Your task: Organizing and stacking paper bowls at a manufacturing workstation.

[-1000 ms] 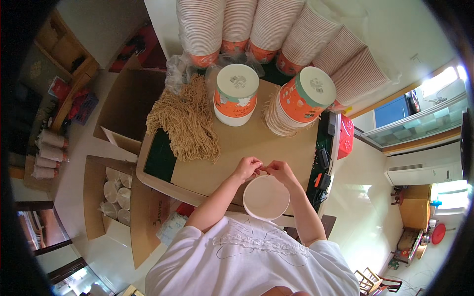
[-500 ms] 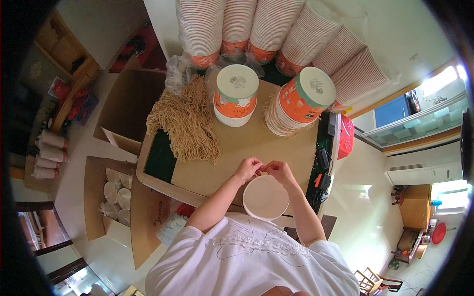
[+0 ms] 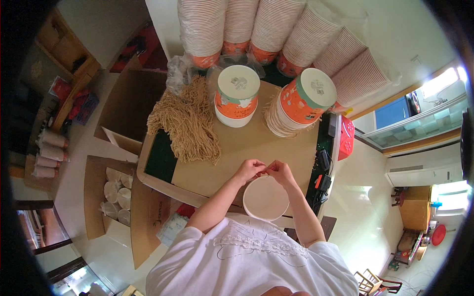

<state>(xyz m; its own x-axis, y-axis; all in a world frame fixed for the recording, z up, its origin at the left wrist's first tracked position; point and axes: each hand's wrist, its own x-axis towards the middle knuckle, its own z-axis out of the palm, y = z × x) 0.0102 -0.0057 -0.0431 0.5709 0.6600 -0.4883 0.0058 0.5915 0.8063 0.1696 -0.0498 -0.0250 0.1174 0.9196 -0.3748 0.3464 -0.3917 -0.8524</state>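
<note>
A white paper bucket (image 3: pixel 266 199) with its open mouth facing up is close in front of my body, at the table's near edge. Above its far rim my left hand (image 3: pixel 252 169) and my right hand (image 3: pixel 281 172) meet, thumbs and fingertips pinched together. Whatever lies between the fingers is too small to name. Farther left spreads a heap of tan cords (image 3: pixel 186 121). Upside-down orange printed paper buckets (image 3: pixel 236 106) are stacked in the middle of the table. Another such stack (image 3: pixel 302 104), with tan cords hanging around it, stands to the right.
Tall stacks of nested paper buckets (image 3: pixel 201 27) in clear plastic line the table's back. Black adapters and cables (image 3: pixel 323 160) lie along the right edge, beside a red plastic basket (image 3: pixel 346 138). On the floor at left, a cardboard box (image 3: pixel 94 197) holds wrapped round bundles.
My pinched fingers have shifted very slightly at the bucket's far rim. The bucket and the stacks stay in place.
</note>
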